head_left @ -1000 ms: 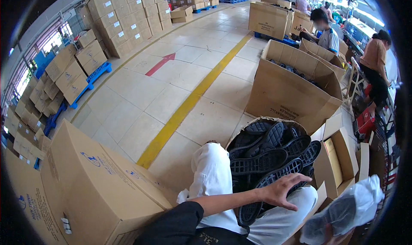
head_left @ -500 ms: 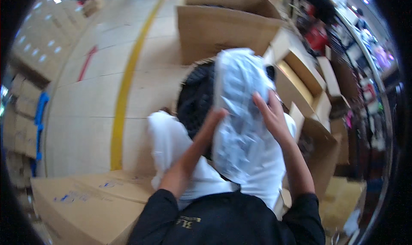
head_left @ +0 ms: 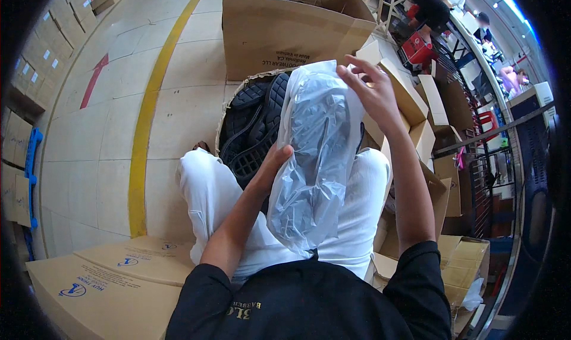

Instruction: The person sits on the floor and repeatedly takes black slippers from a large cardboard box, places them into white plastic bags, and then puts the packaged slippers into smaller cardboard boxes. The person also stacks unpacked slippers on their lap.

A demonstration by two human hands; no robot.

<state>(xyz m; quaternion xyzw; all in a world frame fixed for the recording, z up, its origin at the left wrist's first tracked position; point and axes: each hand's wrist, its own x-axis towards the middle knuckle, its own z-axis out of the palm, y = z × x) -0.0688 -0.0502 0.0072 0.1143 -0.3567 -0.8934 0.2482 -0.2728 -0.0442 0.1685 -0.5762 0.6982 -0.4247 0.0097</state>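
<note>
1. Head view, room: a tiled floor [head_left: 77,179] is crossed by a yellow line [head_left: 148,108]; a carton [head_left: 113,274] is seen at left.
2. Risk: the plastic bag [head_left: 315,143], held above the legs [head_left: 360,197], could slip or be torn, probably because its film looks thin.
3. Pose: its left edge is pinched by the left grip [head_left: 276,163]; the right grip [head_left: 375,93] is raised, fingers partly spread; whether film is pinched there cannot be told.

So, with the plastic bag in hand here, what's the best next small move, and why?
Probably a light pinch and pull by the right hand at the top edge of the plastic bag, with the left hand steadying it: the right thumb and fingers are at its upper right corner, and the left thumb lies on its left side. Whether that end is open, I cannot tell.
</note>
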